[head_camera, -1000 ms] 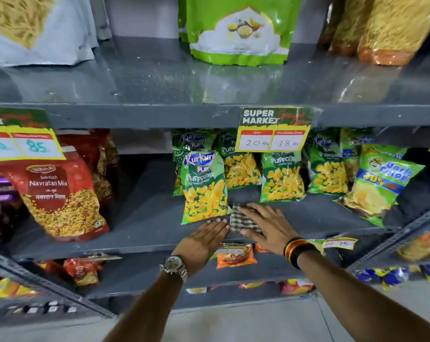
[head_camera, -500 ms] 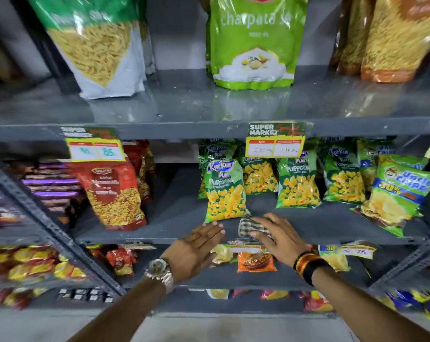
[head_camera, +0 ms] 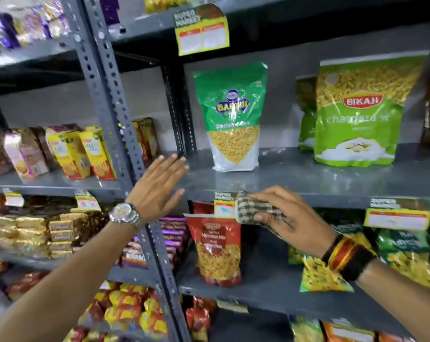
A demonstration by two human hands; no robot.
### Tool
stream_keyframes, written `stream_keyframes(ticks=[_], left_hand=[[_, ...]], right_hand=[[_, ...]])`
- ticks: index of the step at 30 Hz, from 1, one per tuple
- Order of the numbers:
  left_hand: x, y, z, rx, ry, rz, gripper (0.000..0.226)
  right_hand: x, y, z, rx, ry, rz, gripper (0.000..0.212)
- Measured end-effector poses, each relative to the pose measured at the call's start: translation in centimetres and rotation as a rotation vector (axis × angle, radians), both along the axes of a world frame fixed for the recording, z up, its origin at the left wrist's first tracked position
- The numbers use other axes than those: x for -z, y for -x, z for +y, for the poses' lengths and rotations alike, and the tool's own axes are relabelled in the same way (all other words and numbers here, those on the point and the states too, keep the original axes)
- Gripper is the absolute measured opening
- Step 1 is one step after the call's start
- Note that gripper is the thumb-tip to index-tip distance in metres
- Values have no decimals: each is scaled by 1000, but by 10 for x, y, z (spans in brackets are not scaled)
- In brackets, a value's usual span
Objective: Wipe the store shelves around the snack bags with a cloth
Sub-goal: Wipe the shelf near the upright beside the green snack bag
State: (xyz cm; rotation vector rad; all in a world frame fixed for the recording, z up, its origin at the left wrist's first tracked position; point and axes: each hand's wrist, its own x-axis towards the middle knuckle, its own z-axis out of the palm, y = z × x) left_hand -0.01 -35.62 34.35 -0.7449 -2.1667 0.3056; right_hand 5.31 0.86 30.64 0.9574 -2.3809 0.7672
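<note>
My right hand [head_camera: 292, 219] grips a checked cloth [head_camera: 257, 211] against the front lip of a grey metal shelf [head_camera: 307, 178]. My left hand [head_camera: 158, 187], with a watch on the wrist, is flat and open, its fingers near the shelf's left end by the slotted upright [head_camera: 110, 95]. On this shelf stand a green and white snack bag [head_camera: 232, 117] just behind my left fingertips and a larger green Bikaji bag [head_camera: 359, 114] to the right. One shelf lower, a red Navratan Mix bag [head_camera: 217, 250] stands below the cloth.
Yellow price tags [head_camera: 397, 218] hang on the shelf lips. Green puffcorn bags [head_camera: 406, 257] fill the lower right. Biscuit packs [head_camera: 75, 151] and gold-wrapped packs [head_camera: 36, 233] fill the left bay beyond the upright. More packets sit on the bottom shelves.
Both hands have risen from the lower puffcorn shelf to the shelf above. The view has swung up and left. The cloth has gone up with my right hand.
</note>
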Motion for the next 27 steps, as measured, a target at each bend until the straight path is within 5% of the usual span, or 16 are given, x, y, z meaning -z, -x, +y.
stream_keyframes(ticks=[11, 27], left_hand=[[-151, 83, -111, -45, 301, 410, 66], [-143, 116, -122, 120, 241, 492, 67]], right_hand=[[-101, 139, -171, 117, -88, 79, 49], [-82, 320, -255, 402, -176, -143, 41]])
